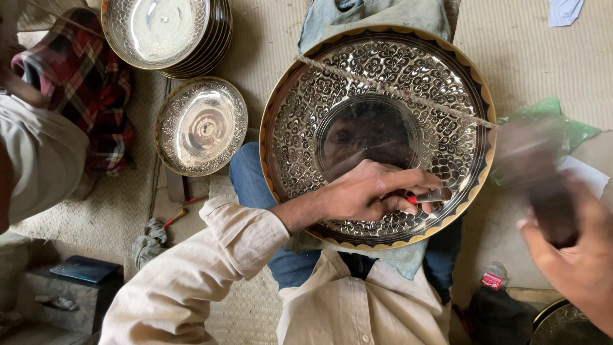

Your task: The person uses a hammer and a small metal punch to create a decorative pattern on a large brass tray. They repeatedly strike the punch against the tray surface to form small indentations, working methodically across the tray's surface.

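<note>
A large round metal plate [377, 83] with fine engraved patterns and a black-and-gold rim rests on my lap. A thin twisted cord [396, 91] runs across its upper part. My left hand [367, 191] lies on the plate's lower right area, shut on a small metal chisel [433, 195] with a red band, its tip on the patterned ring. My right hand [575, 255] is raised off to the right of the plate, blurred, gripping a dark hammer [543, 185].
A smaller engraved plate [201, 124] lies on the mat at left, below a stack of plates [167, 32]. A person in a light sleeve [35, 150] sits at far left beside a plaid cloth [92, 83]. A green bag [559, 121] and a small bottle [493, 278] are on the right.
</note>
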